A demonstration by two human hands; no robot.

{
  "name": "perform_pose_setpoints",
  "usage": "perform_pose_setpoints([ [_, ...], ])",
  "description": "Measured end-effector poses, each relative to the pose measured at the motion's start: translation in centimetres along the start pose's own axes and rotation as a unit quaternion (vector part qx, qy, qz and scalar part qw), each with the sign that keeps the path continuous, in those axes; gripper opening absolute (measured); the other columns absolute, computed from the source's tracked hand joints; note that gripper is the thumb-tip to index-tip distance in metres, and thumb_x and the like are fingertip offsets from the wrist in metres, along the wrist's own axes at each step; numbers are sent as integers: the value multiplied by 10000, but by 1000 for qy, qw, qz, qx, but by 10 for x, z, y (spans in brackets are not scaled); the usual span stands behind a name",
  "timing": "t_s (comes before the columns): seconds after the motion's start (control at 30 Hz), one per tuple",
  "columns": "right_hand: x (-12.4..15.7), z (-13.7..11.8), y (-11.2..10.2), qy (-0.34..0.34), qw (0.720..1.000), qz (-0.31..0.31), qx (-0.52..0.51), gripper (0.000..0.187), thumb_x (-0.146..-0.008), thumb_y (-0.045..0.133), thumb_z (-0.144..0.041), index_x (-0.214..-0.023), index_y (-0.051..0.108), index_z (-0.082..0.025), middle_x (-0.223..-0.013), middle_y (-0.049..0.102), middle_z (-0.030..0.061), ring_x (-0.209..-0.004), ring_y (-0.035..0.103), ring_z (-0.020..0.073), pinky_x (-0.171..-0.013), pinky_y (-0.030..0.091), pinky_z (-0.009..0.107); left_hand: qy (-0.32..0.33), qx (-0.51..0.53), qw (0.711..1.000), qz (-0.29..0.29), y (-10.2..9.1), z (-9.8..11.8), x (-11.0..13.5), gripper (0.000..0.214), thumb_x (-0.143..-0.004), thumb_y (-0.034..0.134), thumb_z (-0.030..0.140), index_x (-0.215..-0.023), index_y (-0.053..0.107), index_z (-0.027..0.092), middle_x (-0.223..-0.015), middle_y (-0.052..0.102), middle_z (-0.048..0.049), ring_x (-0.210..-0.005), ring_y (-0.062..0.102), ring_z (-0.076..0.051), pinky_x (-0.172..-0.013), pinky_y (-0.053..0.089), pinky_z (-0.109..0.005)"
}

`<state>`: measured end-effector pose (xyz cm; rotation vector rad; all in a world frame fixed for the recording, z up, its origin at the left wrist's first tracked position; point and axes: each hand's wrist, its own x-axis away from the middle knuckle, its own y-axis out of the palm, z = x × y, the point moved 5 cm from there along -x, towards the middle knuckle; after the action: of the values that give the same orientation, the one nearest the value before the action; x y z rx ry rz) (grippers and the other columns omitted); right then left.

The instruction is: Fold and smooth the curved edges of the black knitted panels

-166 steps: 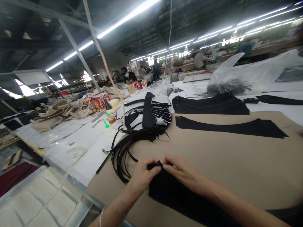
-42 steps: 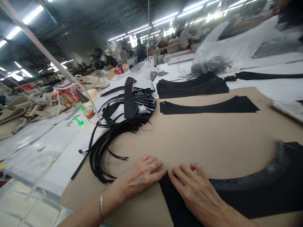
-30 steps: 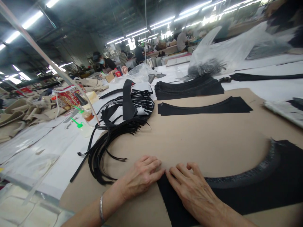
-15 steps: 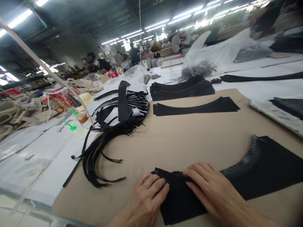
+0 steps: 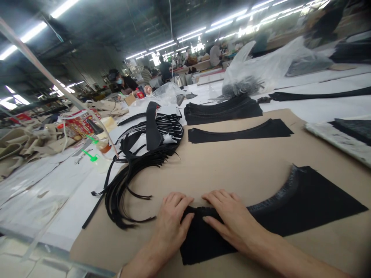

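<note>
A black fabric piece (image 5: pixel 298 204) with a deep curved edge lies on the brown board. Along the curve runs a shiny, greyish strip, partly snipped. My left hand (image 5: pixel 174 218) is at the piece's left corner, its thumb and fingers closed about the curved edge. To its right, my right hand (image 5: pixel 228 216) has its thumb on the fabric and its fingers over the far side of the same edge. Between the two hands a short stretch of the edge looks folded over. My palms hide part of the fabric.
Black strips (image 5: pixel 116 204) lie in a curved bundle at left, below more strips and a black curved piece (image 5: pixel 153 127). Beyond are a single black piece (image 5: pixel 240 131) and a stack (image 5: pixel 223 110). Green-nozzled bottles (image 5: pixel 97 160) stand left, a plastic bag (image 5: pixel 261 61) behind. Other people work far off.
The fabric piece has shifted left and slightly nearer. My left hand has moved up and left to its corner; my right hand has slid left along the edge, closer to the left.
</note>
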<state>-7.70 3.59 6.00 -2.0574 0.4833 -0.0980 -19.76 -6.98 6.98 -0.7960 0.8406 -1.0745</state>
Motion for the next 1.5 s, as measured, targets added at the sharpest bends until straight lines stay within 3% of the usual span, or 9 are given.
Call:
perform_pose_setpoints([
  [0.2,-17,-3,9,47,995,-83,5,105,-828,624,-193,-932,610,-197,-955,650,42,-928,560,244,-826,338,400,-54,-4,992,-114,9,3,-19,296,-757,544,31,-956,639,227,-974,609,-8,-991,508,-205,-890,384,-374],
  [0.4,-21,-1,4,58,991,-121,-13,68,-811,591,-158,-862,628,-184,-921,661,49,-896,570,229,-795,358,359,-45,-36,987,-152,9,11,-31,298,-720,492,-2,-868,652,200,-904,615,-19,-949,519,-189,-865,407,-319],
  [0.67,-17,3,10,54,994,-78,-53,107,-798,582,-106,-862,624,-180,-914,632,35,-877,551,204,-805,382,334,-40,-39,987,-149,11,14,-30,333,-797,419,6,-868,677,205,-876,610,-37,-908,544,-183,-819,445,-292],
  [0.97,-4,5,10,-28,995,-33,-87,166,-869,497,-57,-899,601,-182,-920,563,35,-886,512,184,-820,421,315,19,-45,993,-111,14,12,-23,367,-839,392,-4,-860,690,207,-830,596,-41,-839,563,-176,-737,476,-275],
  [1.2,1,0,11,-99,994,-26,-28,224,-877,427,-30,-929,583,-182,-920,552,46,-876,482,195,-815,408,343,50,-68,992,-92,23,10,-6,333,-880,393,18,-961,669,187,-882,610,-45,-863,549,-191,-746,479,-298],
  [1.33,0,3,9,-68,996,-35,-55,163,-840,539,-82,-962,571,-187,-968,554,43,-932,494,199,-870,400,352,50,-50,994,-86,22,9,-4,362,-882,387,13,-1019,663,203,-892,612,-37,-864,553,-184,-751,477,-294],
  [1.5,-9,8,7,-33,998,-50,-35,113,-802,623,-119,-860,556,-188,-893,570,19,-871,515,188,-813,399,333,39,-24,996,-77,19,5,-8,350,-881,398,14,-969,678,204,-862,599,-36,-848,550,-176,-737,475,-280],
])
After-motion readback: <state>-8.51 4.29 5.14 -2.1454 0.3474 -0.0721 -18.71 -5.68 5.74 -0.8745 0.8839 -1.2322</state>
